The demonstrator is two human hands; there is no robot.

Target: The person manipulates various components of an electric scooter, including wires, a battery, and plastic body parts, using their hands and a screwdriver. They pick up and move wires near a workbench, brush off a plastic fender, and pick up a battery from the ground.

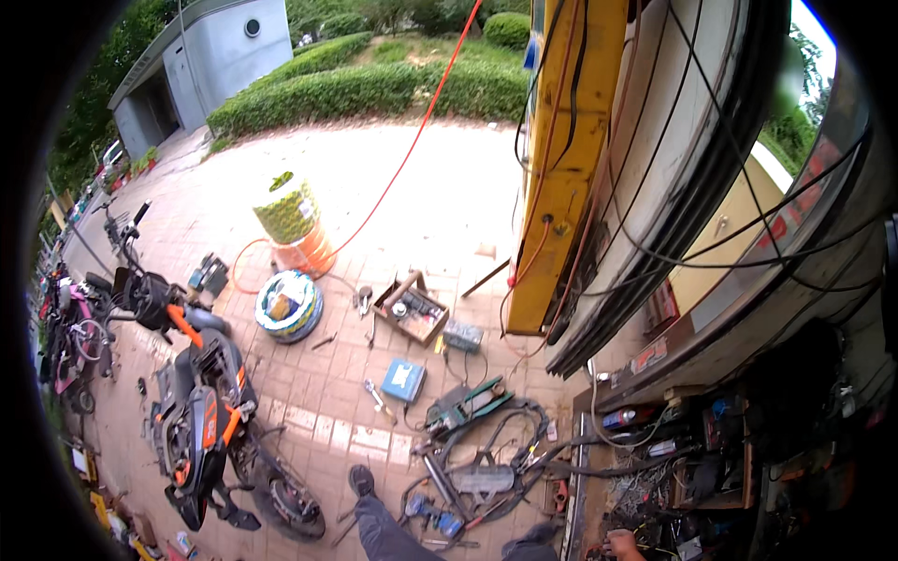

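My right hand (622,543) shows at the lower edge, over a cluttered bench of small metal parts (636,496). Its fingers look curled, and what they hold, if anything, is too small to make out. Near it lie a red tool (560,496) and dark cables. My left hand is out of the picture. My legs (388,531) stand on the brick paving beside a blue cordless power tool (435,516), a coil of black hose (538,430) and a green-and-black device (472,405).
A partly stripped black-and-orange motorbike (210,411) stands at left. Ahead lie a blue case (403,381), an open toolbox (412,311), a wrench (378,399) and a round tub (289,307). A yellow post (571,168) and hanging cables rise at right.
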